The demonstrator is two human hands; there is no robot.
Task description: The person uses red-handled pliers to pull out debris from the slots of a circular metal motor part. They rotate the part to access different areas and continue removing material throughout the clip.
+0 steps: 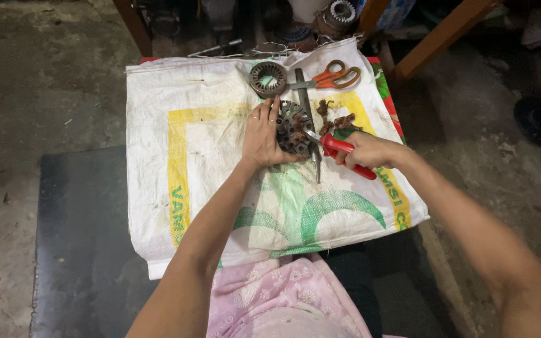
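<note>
A: In the head view, what is each hand doing?

B: The left hand (263, 139) lies flat, fingers together, pressing down on a round slotted motor stator core (292, 127) near the middle of the tabletop (158, 112). The right hand (365, 151) is closed around the red handles of a pair of pliers (339, 150), whose nose reaches into the core's right edge.

A: And the core itself, how does it look?

B: Dark and rusty, lying flat on a white woven sack (189, 206) printed in yellow and green that covers the tabletop. Brownish copper winding appears to remain in some of its slots, though the hand hides the left part.

A: So how far along does the stripping seem?

B: Partway, as a judgement. A small heap of pulled copper wire scraps (336, 119) lies just right of the core, so some winding is out; what shows in the slots suggests more is left.

A: Anything else on the sack?

B: A second ring-shaped stator (268, 79) sits at the far side, its slots looking empty. Orange-handled scissors (333, 76) lie just right of it. A long metal punch (309, 119) runs from far to near between the core and the scraps, its tip pointing toward the person.

A: And around the tabletop?

B: A concrete floor (45, 69), and more motor parts (339, 12) at the far edge.
</note>
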